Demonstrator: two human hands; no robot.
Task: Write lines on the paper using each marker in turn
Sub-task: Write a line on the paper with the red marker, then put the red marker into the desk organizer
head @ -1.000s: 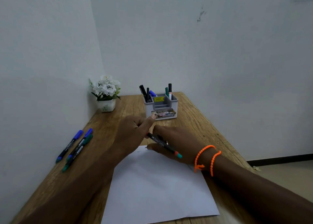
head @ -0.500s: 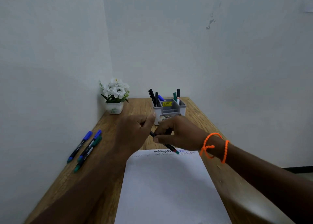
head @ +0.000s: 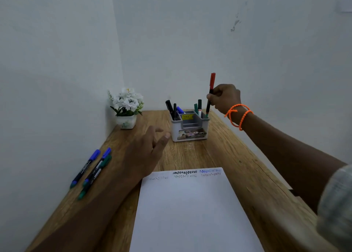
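Right hand (head: 224, 98) grips a red-capped marker (head: 210, 94) upright over the organizer (head: 189, 126); left hand (head: 146, 150) hovers, fingers loosely spread

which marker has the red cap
The red-capped marker gripped upright in the right hand, above the holder; the other markers show black, blue or green.

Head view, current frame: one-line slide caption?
Right hand holds a red-capped marker upright over the grey desk organiser; open left hand hovers beyond the scribbled white paper.

Red-capped marker (head: 210, 95) upright above holder (head: 189, 126), scribbled paper (head: 192, 209) flat on table
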